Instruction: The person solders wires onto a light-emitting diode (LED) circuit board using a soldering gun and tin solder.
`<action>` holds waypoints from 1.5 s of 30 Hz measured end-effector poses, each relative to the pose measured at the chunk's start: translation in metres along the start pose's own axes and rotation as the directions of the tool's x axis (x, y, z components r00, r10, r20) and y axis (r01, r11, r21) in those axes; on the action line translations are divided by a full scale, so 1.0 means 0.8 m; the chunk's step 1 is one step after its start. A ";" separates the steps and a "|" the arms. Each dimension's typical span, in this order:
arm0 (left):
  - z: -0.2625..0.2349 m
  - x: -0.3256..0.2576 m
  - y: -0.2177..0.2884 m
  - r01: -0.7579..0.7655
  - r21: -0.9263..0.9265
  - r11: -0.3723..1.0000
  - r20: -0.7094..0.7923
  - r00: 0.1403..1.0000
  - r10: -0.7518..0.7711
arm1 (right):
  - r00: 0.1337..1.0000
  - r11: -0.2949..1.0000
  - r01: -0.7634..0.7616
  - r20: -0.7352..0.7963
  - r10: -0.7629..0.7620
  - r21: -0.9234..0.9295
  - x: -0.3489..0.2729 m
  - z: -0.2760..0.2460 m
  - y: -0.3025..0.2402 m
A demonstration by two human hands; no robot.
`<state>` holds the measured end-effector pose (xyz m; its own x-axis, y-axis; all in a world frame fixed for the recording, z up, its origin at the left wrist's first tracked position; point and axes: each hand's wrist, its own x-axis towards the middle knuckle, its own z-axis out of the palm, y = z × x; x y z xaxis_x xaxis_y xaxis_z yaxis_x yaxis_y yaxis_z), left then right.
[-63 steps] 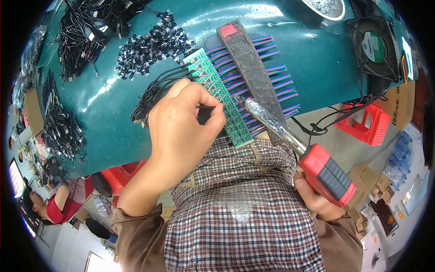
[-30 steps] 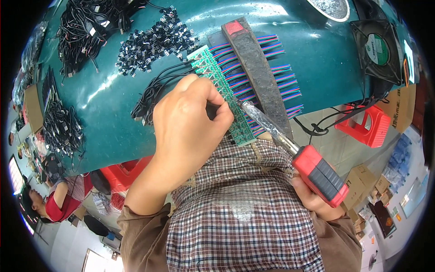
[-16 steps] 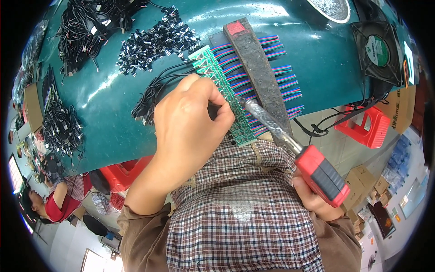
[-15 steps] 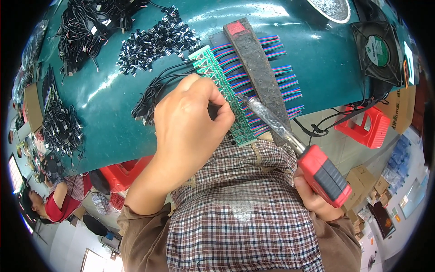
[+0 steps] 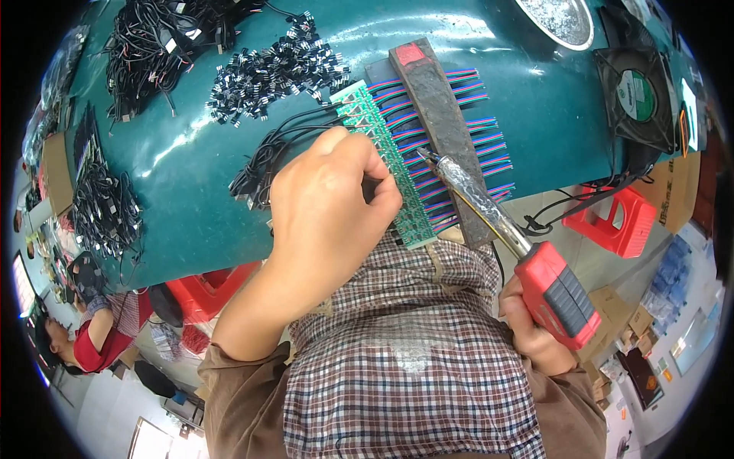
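Observation:
A long green circuit board strip point(image 5: 382, 157) lies on the teal table point(image 5: 199, 176), with many coloured wires point(image 5: 474, 145) held down by a dark bar point(image 5: 440, 122). My left hand point(image 5: 329, 206) rests on the board's near half, fingers pinched together on a thin black wire point(image 5: 290, 138). My right hand point(image 5: 531, 329) grips the red handle of a soldering iron point(image 5: 558, 294); its foil-wrapped shaft points up-left, with the tip point(image 5: 422, 155) just above the wires beside the board.
A heap of small black parts point(image 5: 267, 69) and bundles of black cables point(image 5: 153, 38) lie at the far left. A black fan point(image 5: 638, 96) and a metal dish point(image 5: 558, 19) stand at the right. Red stools point(image 5: 623, 222) sit below the table edge. Another person point(image 5: 84, 336) works at lower left.
The soldering iron's tip has shifted slightly along the board toward its far end. My left hand stays pinched on the wire over the board.

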<state>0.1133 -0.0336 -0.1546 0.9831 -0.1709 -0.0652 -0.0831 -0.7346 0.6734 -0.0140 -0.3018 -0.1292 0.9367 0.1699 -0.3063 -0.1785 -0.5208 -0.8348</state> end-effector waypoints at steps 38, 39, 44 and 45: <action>-0.121 0.070 -0.194 0.111 0.473 0.874 -0.608 0.759 0.233 | 0.977 0.950 0.002 -0.205 0.065 0.312 0.004 0.034 -0.014; -0.123 0.061 -0.192 0.160 0.420 0.893 -0.602 0.786 0.142 | 0.969 0.939 -0.008 -0.228 0.092 0.344 0.005 0.035 -0.018; -0.145 0.037 -0.157 0.249 0.386 0.888 -0.436 0.898 -0.062 | 0.975 0.942 0.027 -0.217 0.050 0.335 0.008 0.033 -0.011; -0.150 0.045 -0.146 0.258 0.336 0.906 -0.506 0.860 -0.057 | 0.966 0.938 0.006 -0.246 0.084 0.345 0.010 0.035 -0.016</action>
<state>0.1783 0.1246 -0.1470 0.9332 0.2277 0.2782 0.1240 -0.9303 0.3453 -0.0125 -0.2704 -0.1340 0.9636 -0.0853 -0.2535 -0.2658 -0.1987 -0.9433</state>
